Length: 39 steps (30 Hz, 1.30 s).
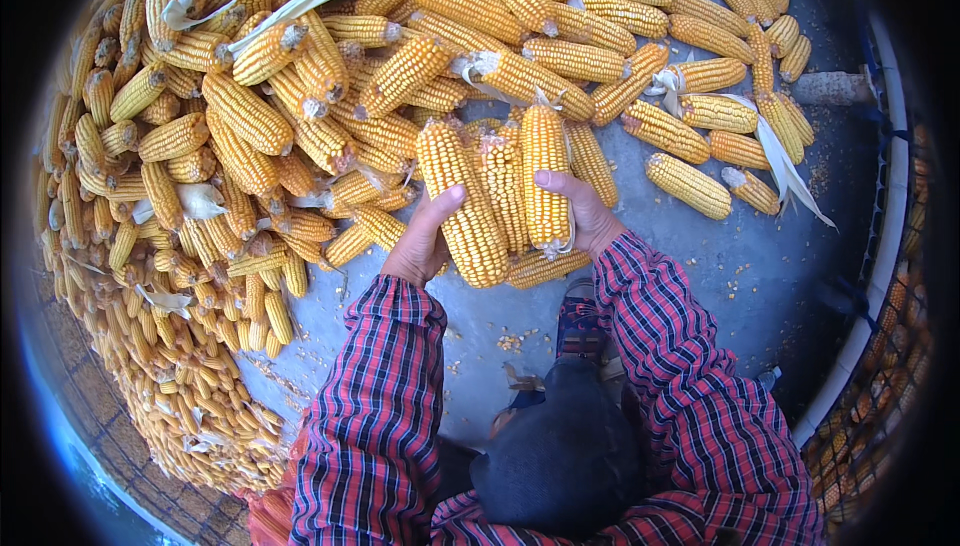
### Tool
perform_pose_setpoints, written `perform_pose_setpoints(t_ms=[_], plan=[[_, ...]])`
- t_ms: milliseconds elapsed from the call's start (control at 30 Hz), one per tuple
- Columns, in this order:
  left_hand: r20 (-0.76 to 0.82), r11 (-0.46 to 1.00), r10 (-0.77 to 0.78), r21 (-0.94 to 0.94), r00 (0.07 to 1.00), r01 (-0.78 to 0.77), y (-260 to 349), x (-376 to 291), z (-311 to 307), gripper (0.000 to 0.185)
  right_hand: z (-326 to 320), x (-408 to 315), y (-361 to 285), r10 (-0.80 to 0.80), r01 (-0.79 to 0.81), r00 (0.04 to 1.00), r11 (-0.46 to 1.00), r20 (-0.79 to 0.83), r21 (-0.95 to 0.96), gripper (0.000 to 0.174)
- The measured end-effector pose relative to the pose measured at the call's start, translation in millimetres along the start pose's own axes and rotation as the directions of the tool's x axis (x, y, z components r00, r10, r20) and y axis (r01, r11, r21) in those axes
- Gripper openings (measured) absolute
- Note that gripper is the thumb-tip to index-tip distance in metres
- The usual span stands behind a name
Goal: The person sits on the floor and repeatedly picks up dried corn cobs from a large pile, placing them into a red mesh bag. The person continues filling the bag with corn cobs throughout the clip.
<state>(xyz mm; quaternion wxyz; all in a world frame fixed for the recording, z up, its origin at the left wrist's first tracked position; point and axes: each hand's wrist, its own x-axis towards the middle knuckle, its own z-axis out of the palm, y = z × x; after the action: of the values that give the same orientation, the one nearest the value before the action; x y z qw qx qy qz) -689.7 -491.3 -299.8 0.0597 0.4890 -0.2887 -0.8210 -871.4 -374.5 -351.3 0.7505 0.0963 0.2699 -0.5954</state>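
Between my two hands is a cluster of husked yellow corn cobs. My left hand (421, 244) grips a large cob (463, 204) from its left side, thumb lying across the kernels. From the right, my right hand (589, 214) clasps another cob (546, 174) with its thumb on top. Squeezed between these two is a cob with uneven kernels (504, 189). One more cob (547, 268) lies crosswise under their near ends; whether it is held or resting on the floor, I cannot tell. The fingers of both hands are mostly hidden behind the cobs.
A big heap of corn cobs (247, 110) spreads ahead and left. Loose cobs (688, 186) lie at right on the grey floor (480, 351), among scattered kernels. A pale curved pole (889, 246) with black netting borders the right. A red mesh sack (271, 516) is at lower left.
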Motion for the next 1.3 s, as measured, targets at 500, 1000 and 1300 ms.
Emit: perform_pose_setpoints(t_ms=[500, 1000, 1300], plan=[[-0.094, 0.833, 0.545, -0.048, 0.833, -0.551, 23.2, -201.2, 12.8, 0.097, 149.4, -58.5, 28.7, 0.115, -0.051, 0.954, 0.972, 0.276, -0.23, 0.078], [-0.488, 0.162, 0.869, 0.431, -0.079, -0.888, -39.6, -685.1, -73.6, 0.05, 549.5, -174.4, 351.0, 0.562, 0.082, 0.28, 0.793, 0.778, -0.603, 0.071], [-0.524, 0.136, 0.844, 0.416, -0.115, -0.899, -150.8, -887.6, -212.7, 0.057, 648.5, -206.3, 616.3, 0.762, -0.119, -0.191, 0.608, 0.619, -0.785, 0.051]])
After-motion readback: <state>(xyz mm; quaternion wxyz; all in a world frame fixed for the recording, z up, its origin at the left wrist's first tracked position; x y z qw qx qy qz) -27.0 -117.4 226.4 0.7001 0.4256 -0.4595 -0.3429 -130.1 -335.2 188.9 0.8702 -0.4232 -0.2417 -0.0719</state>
